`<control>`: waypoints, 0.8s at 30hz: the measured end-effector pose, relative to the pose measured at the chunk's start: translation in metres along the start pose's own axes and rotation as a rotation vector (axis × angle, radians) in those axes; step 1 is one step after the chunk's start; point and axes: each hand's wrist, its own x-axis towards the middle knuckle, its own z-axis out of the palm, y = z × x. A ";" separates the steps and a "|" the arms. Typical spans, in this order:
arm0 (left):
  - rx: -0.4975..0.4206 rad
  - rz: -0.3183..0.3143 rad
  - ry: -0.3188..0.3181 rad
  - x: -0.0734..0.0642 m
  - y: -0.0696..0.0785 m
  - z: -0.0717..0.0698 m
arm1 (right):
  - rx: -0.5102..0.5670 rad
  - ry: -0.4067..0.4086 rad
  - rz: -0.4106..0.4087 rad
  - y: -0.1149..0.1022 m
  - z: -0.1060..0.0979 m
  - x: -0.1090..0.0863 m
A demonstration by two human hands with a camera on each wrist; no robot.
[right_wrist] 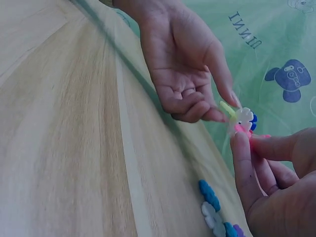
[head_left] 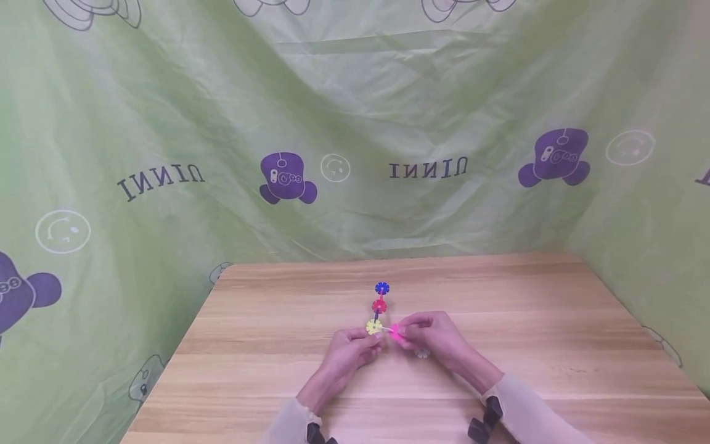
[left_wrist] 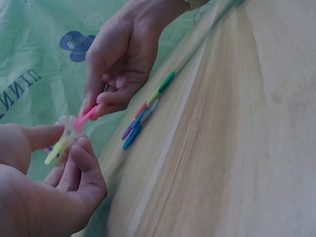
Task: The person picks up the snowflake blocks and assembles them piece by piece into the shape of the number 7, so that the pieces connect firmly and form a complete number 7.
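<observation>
Above the worktop (head_left: 266,382), the left hand (head_left: 349,354) pinches the disc chain (head_left: 379,306) at its white disc (left_wrist: 73,134), the right hand (head_left: 437,338) a pink disc (head_left: 395,333); apparently light, stiff plastic, best gripped beside the joint.

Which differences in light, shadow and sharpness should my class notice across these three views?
Head view: brightest, soft shading in the folds of the green backdrop, pink piece too small for fine detail; left wrist view: dimmer, cooler, white piece soft-edged; right wrist view: similarly dim, wooden table greyer than in the head view, no strong glare.
</observation>
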 end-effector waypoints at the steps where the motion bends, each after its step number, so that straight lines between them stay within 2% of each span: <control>1: -0.005 -0.003 -0.013 0.000 0.000 0.001 | 0.016 -0.002 -0.001 -0.001 0.001 0.000; 6: -0.040 -0.005 -0.053 0.000 -0.002 0.007 | 0.088 -0.006 -0.004 -0.004 0.010 0.001; 12: -0.080 -0.006 -0.045 0.003 -0.003 0.009 | 0.089 0.010 -0.002 -0.004 0.016 0.005; 17: -0.058 0.000 -0.017 0.004 -0.001 0.008 | -0.034 0.020 -0.049 -0.004 0.007 0.008; 20: -0.041 0.002 0.000 0.003 0.001 0.006 | -0.131 0.065 -0.082 -0.005 -0.007 0.010; 24: -0.036 -0.001 0.012 0.001 0.003 0.003 | -0.336 0.118 -0.125 -0.008 -0.028 0.011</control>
